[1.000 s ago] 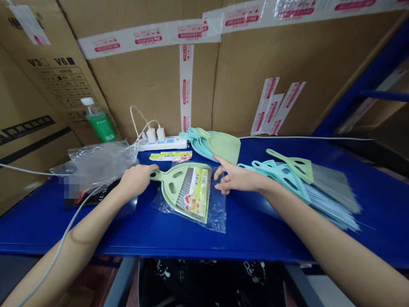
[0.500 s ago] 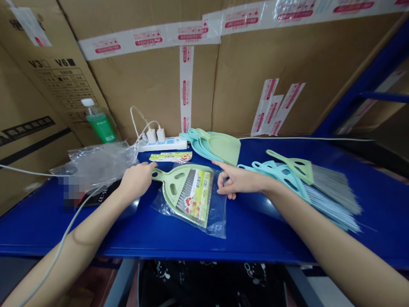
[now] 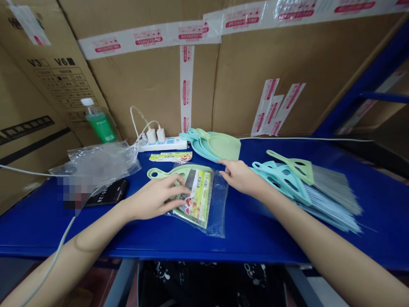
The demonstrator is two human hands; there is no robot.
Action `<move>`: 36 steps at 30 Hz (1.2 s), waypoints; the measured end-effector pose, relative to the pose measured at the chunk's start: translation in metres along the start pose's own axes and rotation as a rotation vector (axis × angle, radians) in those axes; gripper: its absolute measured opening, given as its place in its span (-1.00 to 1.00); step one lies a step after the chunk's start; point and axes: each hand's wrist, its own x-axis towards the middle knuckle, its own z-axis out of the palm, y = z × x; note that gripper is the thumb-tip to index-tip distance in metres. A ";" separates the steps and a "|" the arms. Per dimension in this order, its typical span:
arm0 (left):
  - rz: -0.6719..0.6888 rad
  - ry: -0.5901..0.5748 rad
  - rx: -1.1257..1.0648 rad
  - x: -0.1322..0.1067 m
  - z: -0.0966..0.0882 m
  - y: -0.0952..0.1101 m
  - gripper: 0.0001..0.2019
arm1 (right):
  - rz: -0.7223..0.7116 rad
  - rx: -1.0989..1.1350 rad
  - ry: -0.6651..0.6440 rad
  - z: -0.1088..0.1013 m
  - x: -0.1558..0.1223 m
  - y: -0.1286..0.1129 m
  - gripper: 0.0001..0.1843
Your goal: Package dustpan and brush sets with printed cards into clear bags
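A green dustpan (image 3: 166, 174) with a grey-bristled brush lies in a clear plastic bag (image 3: 217, 213) on the blue table. A yellow-green printed card (image 3: 200, 198) shows on top of the brush. My left hand (image 3: 162, 194) is over the dustpan, its fingers apart and slightly bent near the card, gripping nothing. At the bag's upper right corner, my right hand (image 3: 236, 175) has its fingertips together on the plastic edge. Behind it lies a stack of blue and green dustpans (image 3: 223, 147). To its right are several loose brushes (image 3: 287, 179).
A power strip (image 3: 166, 144) with plugs sits at the back, near more printed cards (image 3: 171, 157). On the left are a heap of clear bags (image 3: 102, 160), a black phone (image 3: 110, 194) and a green bottle (image 3: 100, 123). Cardboard (image 3: 153, 81) walls the back.
My left hand has left the dustpan's handle and moved right over its pan, fingers opening. My right hand has shifted slightly up and right, its fingers now at the bag's corner.
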 end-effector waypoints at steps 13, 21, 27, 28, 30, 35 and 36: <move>0.154 -0.062 -0.203 -0.002 0.005 0.000 -0.79 | 0.022 -0.152 -0.123 -0.009 -0.007 -0.002 -0.50; 0.194 -0.117 -0.317 -0.001 0.001 0.000 -0.77 | 0.003 -0.151 -0.082 -0.016 -0.010 -0.005 -0.65; 0.172 -0.127 -0.357 -0.001 -0.002 0.000 -0.75 | -0.037 -0.086 -0.113 -0.015 -0.008 -0.011 -0.74; 0.166 -0.129 -0.358 -0.001 -0.003 -0.001 -0.75 | -0.035 -0.065 -0.131 -0.016 -0.008 -0.010 -0.76; 0.154 -0.134 -0.368 -0.001 -0.005 -0.002 -0.72 | -0.038 -0.018 -0.170 -0.018 -0.008 -0.006 -0.78; 0.114 -0.142 -0.402 -0.003 -0.007 -0.006 -0.69 | -0.081 0.064 -0.308 -0.026 -0.010 0.001 -0.67; 0.105 -0.139 -0.404 -0.003 -0.007 -0.006 -0.69 | -0.091 0.067 -0.333 -0.028 -0.011 0.002 -0.60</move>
